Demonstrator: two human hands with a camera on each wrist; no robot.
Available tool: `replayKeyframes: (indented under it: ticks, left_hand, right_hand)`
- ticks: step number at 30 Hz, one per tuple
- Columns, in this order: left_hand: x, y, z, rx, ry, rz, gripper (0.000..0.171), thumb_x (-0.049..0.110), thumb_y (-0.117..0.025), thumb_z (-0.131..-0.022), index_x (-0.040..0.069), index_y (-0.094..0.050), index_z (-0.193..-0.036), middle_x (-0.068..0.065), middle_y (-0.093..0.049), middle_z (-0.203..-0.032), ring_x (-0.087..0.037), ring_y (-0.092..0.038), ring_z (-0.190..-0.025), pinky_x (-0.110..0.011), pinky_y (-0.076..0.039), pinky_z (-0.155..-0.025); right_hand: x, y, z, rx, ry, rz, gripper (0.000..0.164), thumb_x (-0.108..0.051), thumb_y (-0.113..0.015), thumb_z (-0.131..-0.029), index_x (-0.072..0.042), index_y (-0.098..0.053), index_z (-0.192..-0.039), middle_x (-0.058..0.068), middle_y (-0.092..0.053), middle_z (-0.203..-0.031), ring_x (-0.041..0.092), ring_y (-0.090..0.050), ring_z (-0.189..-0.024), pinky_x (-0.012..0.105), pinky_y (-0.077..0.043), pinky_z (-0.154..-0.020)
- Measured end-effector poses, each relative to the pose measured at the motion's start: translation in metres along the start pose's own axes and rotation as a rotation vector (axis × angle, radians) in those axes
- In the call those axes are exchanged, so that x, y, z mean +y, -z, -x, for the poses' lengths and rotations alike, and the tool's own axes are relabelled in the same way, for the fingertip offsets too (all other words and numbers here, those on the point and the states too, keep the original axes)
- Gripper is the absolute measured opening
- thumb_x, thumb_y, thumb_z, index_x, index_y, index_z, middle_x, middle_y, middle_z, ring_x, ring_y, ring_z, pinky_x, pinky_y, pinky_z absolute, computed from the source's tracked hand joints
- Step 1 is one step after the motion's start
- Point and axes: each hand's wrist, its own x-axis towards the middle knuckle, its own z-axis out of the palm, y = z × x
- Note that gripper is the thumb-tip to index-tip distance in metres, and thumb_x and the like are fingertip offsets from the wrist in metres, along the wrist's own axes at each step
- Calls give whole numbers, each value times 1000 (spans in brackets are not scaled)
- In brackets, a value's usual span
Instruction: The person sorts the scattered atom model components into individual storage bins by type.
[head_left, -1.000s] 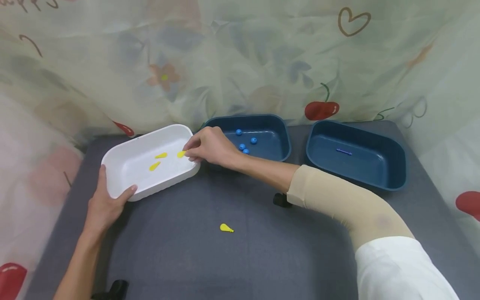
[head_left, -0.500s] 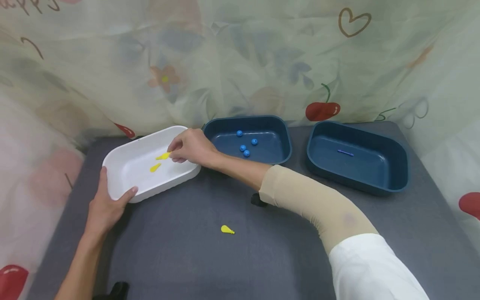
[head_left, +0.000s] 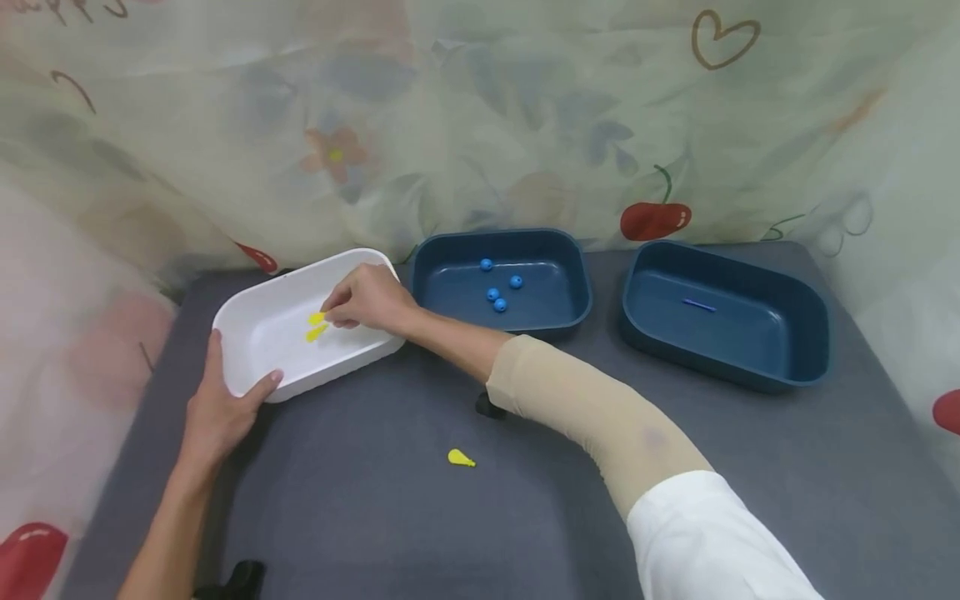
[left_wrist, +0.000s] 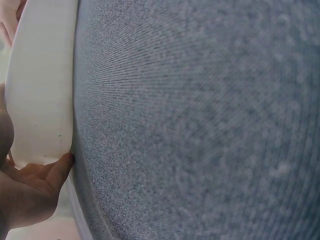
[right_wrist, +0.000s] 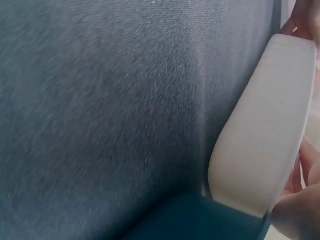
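The white tray (head_left: 247, 333) stands angled at the left of the table. My left hand (head_left: 222, 417) grips its near left corner, the thumb over the rim; in the left wrist view its fingers press the tray's outer end. My right hand (head_left: 367, 298) reaches inside the tray and pinches a small flat yellow teardrop-shaped piece (head_left: 316, 318), partly hidden by the fingertips. Right beside it on the tray floor lies another yellow piece (head_left: 316, 333). In the right wrist view the right fingers (right_wrist: 295, 175) dip behind the tray's wall.
One more yellow teardrop piece (head_left: 461, 457) lies on the grey table (head_left: 360, 500). A dark blue bin (head_left: 577, 317) with several blue beads (head_left: 516, 282) stands right of the tray. Farther right, another dark blue bin (head_left: 813, 333) holds a thin purple-blue stick (head_left: 699, 305). A patterned curtain (head_left: 487, 125) hangs behind.
My right hand has moved left inside the tray, bringing its yellow piece up to the others there. The left hand keeps its grip on the tray corner.
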Motion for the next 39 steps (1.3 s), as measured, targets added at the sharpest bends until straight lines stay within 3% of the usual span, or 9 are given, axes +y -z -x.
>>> replayKeyframes:
  ticks: [6,17,24,29,33,39]
  left_hand:
    - [1,-1,0,-5,18,6,104,45,-66,-94,18,11,-159,-33,-15,-157,-60,-25,-136,-65,-22,-109]
    - [-2,-2,2,18,-5,16,104,43,-66,-93,17,9,-159,-34,-17,-156,-61,-29,-133,-65,-25,-107]
    - [-1,-1,2,18,-18,10,103,43,-66,-94,16,9,-159,-35,-17,-156,-63,-28,-132,-66,-25,-106]
    - [0,-1,2,18,-18,19,104,43,-66,-94,17,10,-159,-34,-16,-157,-62,-27,-133,-67,-24,-106]
    - [0,-2,1,25,-26,22,103,43,-66,-94,17,10,-159,-32,-15,-157,-63,-27,-133,-67,-24,-107]
    - [-1,-3,0,14,-21,15,104,43,-66,-94,17,10,-159,-31,-13,-159,-63,-27,-133,-67,-23,-107]
  right_hand:
    - [-3,-13,-6,-43,-15,42,11,-16,-78,-87,-14,-82,-96,-9,-71,-66,-2,-64,-56,13,-45,-57]
    - [-10,-37,-16,-136,-171,-83,6,-9,-77,-86,-9,-81,-91,-3,-73,-69,7,-69,-60,16,-53,-58]
    - [-8,-39,-23,-164,-146,122,7,-16,-77,-87,-17,-82,-91,-8,-72,-66,2,-66,-58,10,-46,-59]
    - [-4,-41,-25,-195,-169,157,6,-20,-78,-86,-20,-82,-90,-9,-71,-66,1,-64,-56,9,-44,-59]
    - [-3,-42,-26,-205,-244,104,5,-18,-79,-85,-18,-82,-88,-6,-72,-66,2,-64,-53,11,-47,-59]
    - [-2,-44,-26,-221,-376,-59,6,-9,-78,-85,-12,-81,-89,2,-73,-70,7,-63,-51,17,-53,-55]
